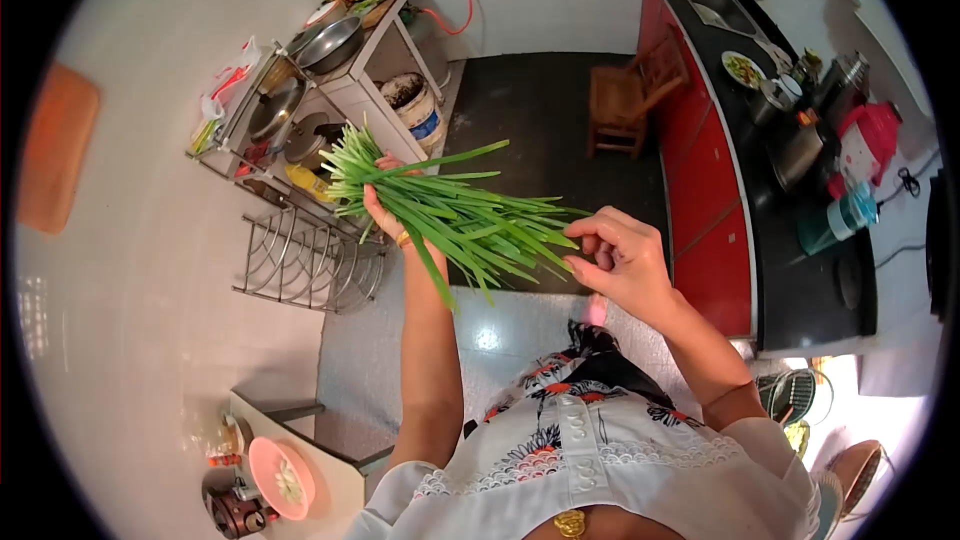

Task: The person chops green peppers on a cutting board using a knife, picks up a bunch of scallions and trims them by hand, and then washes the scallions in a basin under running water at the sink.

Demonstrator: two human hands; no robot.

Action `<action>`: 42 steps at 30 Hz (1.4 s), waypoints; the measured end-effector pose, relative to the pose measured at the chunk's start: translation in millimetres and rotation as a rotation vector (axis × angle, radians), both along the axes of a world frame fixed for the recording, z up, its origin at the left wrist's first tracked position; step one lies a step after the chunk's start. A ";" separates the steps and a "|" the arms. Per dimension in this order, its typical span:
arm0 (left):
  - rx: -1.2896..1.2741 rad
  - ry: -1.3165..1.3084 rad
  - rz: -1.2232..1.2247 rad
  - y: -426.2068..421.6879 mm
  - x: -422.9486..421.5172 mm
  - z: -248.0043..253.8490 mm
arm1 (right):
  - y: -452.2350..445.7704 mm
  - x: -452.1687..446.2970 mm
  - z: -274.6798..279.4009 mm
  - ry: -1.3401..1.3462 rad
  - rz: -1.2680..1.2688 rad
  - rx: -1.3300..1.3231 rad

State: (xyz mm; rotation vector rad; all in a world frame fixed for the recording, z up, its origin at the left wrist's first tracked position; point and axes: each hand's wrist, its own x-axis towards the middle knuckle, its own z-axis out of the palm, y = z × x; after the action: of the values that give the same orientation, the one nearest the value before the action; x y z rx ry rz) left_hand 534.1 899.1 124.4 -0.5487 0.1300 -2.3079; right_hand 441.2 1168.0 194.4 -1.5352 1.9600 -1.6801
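A thick bundle of garlic chives [470, 210] lies across my view in mid-air. Its pale cut ends point up and left, and the long green leaves spread to the right. My left hand [388, 202] is wrapped round the bundle near the pale end, the leaves covering part of its fingers. At the leaf tips, my right hand [622, 258] is curled in a pinch, with thumb and forefinger at the ends of a few leaves. A few leaves stick out apart from the bundle, one upward and one down beside my left wrist.
On the left stand a metal rack [310, 255] and a counter with a steel basin [330, 45]; a bucket [412, 108] sits below. A wooden chair [630, 100] stands by red cabinets [715, 210]. A pink bowl [282, 478] with white pieces is at lower left.
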 end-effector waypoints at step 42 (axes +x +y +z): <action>0.030 0.103 0.260 -327.1 -167.0 15.2 | -372.5 -228.7 14.0 -0.748 0.492 0.423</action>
State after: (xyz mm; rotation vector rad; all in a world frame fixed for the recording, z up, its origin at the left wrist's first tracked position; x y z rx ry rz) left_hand 367.1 572.0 139.7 -0.6301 0.1343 -2.0233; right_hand 212.5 795.5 208.4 -0.9267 1.2923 -1.2548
